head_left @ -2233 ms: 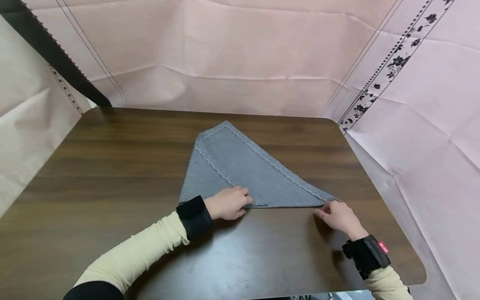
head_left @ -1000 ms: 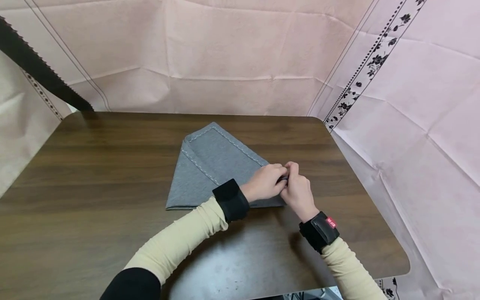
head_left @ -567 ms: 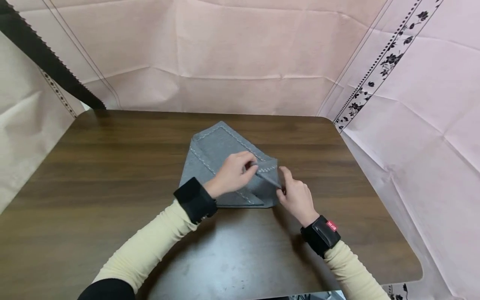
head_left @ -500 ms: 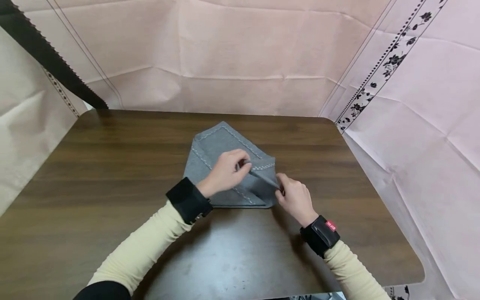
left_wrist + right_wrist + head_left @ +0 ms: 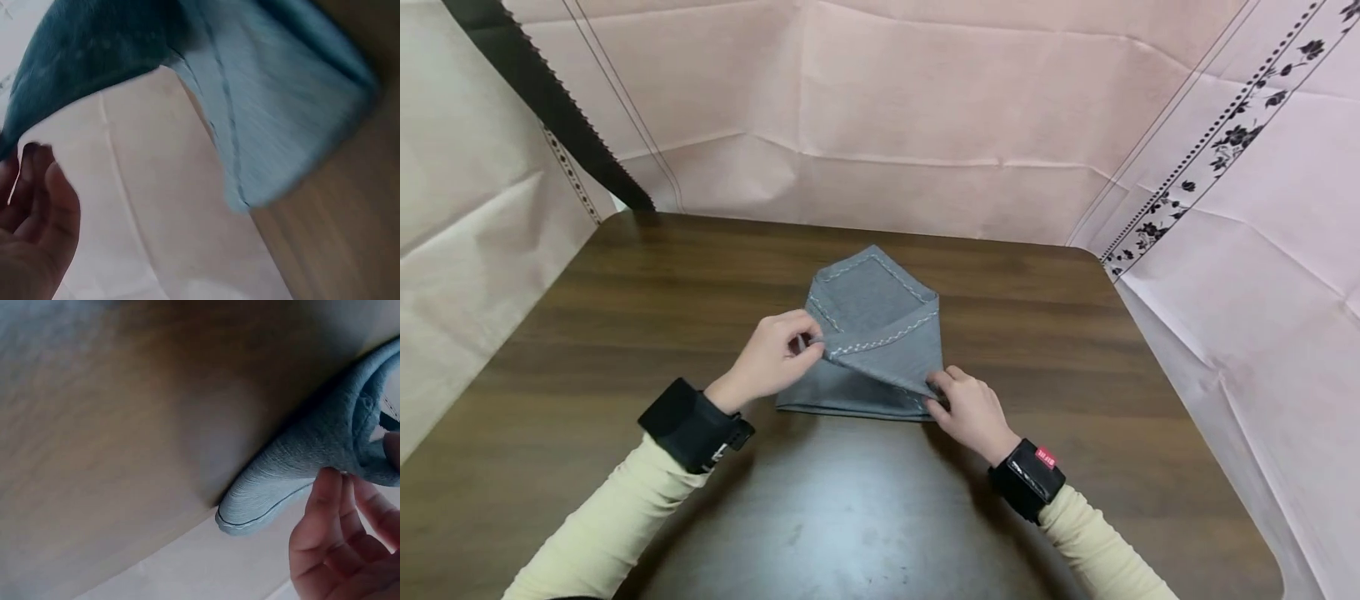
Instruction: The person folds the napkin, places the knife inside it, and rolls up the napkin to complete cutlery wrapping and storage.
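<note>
A grey-blue cloth [image 5: 874,292] with pale stitching along its edges lies folded on the brown table. My left hand [image 5: 769,354] pinches the tip of its turned-over flap, lifted at the cloth's left side. At the lower right, my right hand [image 5: 973,414] pinches the flap's folded edge between thumb and fingers. In the left wrist view the cloth [image 5: 294,119] hangs in a raised curve from the left hand [image 5: 47,225], only partly in frame. The right wrist view has the cloth's bent fold [image 5: 306,453] at the right hand's fingertips [image 5: 328,484].
The wood-grain table [image 5: 625,333] has rounded corners. Behind it and to the right hangs a creased pale pink sheet [image 5: 925,100] with a black floral strip [image 5: 1232,146]. A dark saw-edged band [image 5: 550,100] slants down at the upper left.
The cloth's right-hand point has been taken up and folded over to the left. My left hand has carried it leftward, while my right hand has moved left to the new right-side fold.
</note>
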A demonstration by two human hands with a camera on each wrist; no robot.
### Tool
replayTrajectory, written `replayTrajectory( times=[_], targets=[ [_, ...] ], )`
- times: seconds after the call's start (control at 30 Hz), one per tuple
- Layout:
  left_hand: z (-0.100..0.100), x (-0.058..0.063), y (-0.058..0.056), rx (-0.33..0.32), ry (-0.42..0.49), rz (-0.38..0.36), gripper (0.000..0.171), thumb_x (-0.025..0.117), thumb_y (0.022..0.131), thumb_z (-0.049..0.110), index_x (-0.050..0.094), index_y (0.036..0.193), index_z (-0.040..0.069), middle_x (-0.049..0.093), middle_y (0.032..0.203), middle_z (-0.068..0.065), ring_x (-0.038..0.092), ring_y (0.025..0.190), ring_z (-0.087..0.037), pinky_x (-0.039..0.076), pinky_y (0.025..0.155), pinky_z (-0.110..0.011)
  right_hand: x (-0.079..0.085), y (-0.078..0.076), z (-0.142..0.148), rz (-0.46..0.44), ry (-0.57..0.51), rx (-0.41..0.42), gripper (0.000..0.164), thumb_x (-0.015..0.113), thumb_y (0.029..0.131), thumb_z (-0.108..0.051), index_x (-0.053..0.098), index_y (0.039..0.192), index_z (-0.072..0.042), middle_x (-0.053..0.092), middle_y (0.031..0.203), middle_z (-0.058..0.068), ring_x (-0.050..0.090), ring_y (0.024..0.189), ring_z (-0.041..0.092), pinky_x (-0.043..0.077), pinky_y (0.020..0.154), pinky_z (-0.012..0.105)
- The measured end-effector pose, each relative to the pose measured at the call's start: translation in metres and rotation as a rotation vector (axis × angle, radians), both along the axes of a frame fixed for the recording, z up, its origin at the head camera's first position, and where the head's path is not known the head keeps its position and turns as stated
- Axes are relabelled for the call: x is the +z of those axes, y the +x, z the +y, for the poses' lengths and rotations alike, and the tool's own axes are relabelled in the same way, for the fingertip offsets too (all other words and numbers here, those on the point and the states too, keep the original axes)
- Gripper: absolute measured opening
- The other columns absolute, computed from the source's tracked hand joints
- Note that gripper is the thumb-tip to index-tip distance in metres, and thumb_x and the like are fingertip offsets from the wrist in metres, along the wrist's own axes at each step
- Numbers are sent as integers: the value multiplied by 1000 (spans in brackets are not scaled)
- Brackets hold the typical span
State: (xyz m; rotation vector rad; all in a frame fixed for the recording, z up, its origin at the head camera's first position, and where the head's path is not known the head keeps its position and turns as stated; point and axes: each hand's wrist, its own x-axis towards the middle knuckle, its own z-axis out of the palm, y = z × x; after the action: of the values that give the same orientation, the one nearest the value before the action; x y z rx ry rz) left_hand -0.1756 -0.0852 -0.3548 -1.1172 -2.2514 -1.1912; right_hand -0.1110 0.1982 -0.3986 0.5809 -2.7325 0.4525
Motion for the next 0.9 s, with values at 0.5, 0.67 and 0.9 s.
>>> replayTrajectory(
  times=[0.5,0.67,0.9],
  targets=[
    [-38,-43,3,33,-592,-318,24,60,75,6,48,57,16,39,62,4,33,52,-8,27,45,-23,-13,9,3,99,282,269,23,68,76,-5,68,99,-5,57,85,5,57,77,20,49,58,31],
    [-27,-44,1,113,-689,-289,39,62,71,7,31,49,16,20,54,6,19,48,-9,16,43,-24,-14,10,0,211,376,291,22,64,73,-4,69,95,-2,57,88,8,54,76,21,48,57,30],
    [-6,-43,16,91,-821,257,26,69,64,-3,61,85,9,54,81,-4,54,78,-23,44,59,-36,-14,3,-10,238,503,358,8,59,67,-4,62,75,-3,55,82,8,54,73,22,46,58,31]
  ],
)
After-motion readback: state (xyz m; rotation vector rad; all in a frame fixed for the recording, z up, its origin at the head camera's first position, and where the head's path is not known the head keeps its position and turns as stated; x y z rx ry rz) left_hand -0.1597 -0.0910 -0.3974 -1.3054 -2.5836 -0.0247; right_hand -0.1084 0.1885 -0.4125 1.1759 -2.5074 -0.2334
